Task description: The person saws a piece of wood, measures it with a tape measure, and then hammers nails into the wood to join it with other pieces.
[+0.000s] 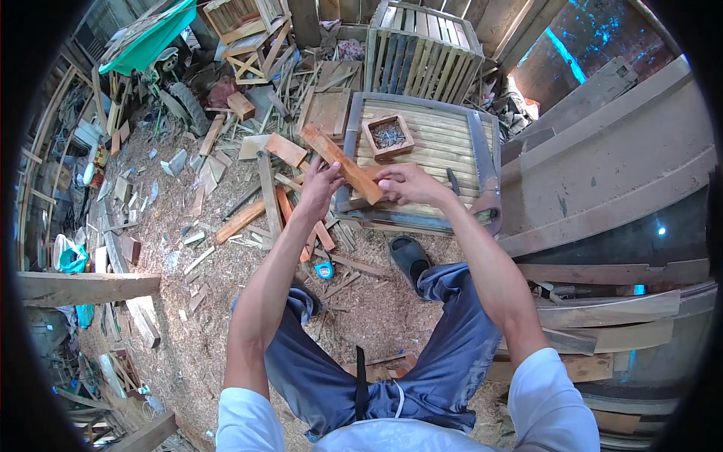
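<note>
Both my hands hold a short reddish wooden strip (339, 160) that slants from upper left to lower right. My left hand (320, 184) grips its middle from the left side. My right hand (403, 184) pinches the strip's lower right end. The strip hangs just above the near left edge of a slatted wooden panel (440, 143) lying flat on the ground. On that panel sits a small square wooden box of nails (388, 136). A hand saw (486, 177) lies along the panel's right side.
Loose wood offcuts (241, 220) and shavings cover the ground to the left. A blue tape measure (324, 270) lies by my knees, a dark sandal (410, 260) beside it. Slatted crates (422, 49) stand at the back. Thick planks (610, 173) run along the right.
</note>
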Demonstrator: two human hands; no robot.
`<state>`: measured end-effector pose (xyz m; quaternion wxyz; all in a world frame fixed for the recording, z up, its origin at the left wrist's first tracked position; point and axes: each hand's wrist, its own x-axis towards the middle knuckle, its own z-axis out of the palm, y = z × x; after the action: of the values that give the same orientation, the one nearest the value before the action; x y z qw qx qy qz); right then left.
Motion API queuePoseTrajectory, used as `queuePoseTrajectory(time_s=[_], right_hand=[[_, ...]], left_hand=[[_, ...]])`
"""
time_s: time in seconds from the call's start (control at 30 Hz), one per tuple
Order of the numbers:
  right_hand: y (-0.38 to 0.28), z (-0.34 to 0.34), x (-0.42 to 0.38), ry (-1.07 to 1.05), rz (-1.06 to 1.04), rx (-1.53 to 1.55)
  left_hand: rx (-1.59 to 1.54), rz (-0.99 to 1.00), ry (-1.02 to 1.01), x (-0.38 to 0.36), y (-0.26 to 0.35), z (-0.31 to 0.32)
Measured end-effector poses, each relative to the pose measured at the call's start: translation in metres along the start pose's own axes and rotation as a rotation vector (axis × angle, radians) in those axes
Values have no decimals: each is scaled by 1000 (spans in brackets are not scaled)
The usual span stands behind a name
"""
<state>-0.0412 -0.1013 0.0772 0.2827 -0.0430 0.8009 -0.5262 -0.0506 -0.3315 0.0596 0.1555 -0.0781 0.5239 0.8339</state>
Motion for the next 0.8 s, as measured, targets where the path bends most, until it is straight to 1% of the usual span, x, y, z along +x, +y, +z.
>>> queuePoseTrajectory(time_s=[0.07,0.17,0.27,0.37,0.47,0.57,0.67,0.7,0.8], right_hand=[[9,-3,6,10,98,-229],[12,-1,-3,44,326,-562],[3,-3,-15,10,456,-347],[15,-8,-10,10,430,-299],[25,-9,-8,30,412,-221],[29,-10,-3,79,484,-177],[12,-15,-10,132,512,-301],[11,-17,-12,185,496,-300],[-10,-22,-35,238,506,-353]], left_hand=[[46,-28,-1,-3,4,1],[124,-120,-25,3,-2,-10],[7,-109,-8,-3,0,-3],[-7,-164,-149,13,-12,-25],[11,-127,-86,4,-5,-11],[67,-111,-92,-7,5,3],[115,-141,-141,-13,11,5],[129,-138,-143,-15,11,5],[130,-130,-196,-15,8,-1]])
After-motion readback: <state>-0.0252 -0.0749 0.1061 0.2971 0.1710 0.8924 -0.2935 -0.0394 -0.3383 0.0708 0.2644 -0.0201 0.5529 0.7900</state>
